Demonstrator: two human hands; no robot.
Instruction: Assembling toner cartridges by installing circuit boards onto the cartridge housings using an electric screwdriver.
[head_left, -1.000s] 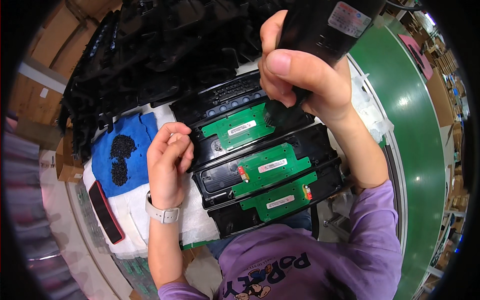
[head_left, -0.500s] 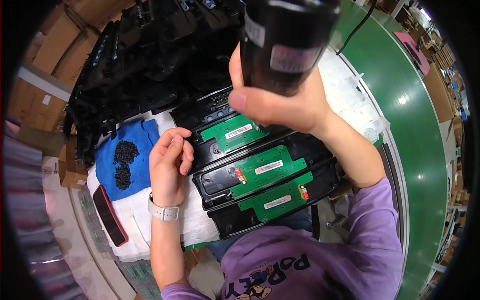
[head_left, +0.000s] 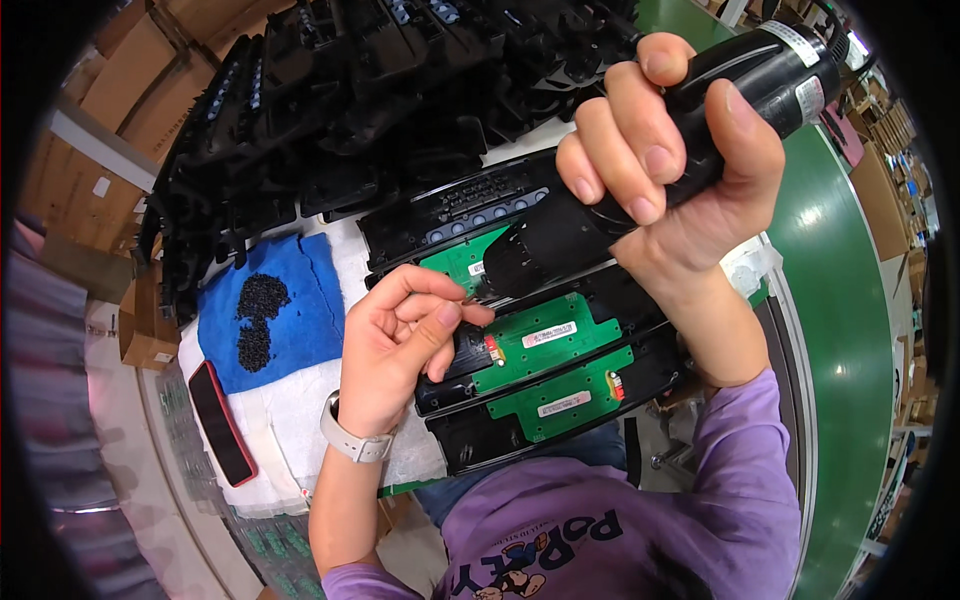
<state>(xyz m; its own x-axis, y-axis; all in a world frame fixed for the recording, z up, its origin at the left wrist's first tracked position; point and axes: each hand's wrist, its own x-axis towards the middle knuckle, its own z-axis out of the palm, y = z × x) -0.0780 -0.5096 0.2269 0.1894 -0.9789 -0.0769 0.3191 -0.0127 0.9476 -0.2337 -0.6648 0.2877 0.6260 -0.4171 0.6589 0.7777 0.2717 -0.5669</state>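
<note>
While pinching a small screw (head_left: 468, 297) in left hand (head_left: 400, 345) at the top green board (head_left: 462, 262) on the table (head_left: 300, 420), right hand (head_left: 665, 165) clenched round the black screwdriver (head_left: 640, 190): screw-placing step, next probably needing the tip lowered squarely onto it.

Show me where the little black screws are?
In the head view, the black screws sit in two small heaps on the blue cloth, left of the person's left hand and below the stacked black plastic parts.
</note>
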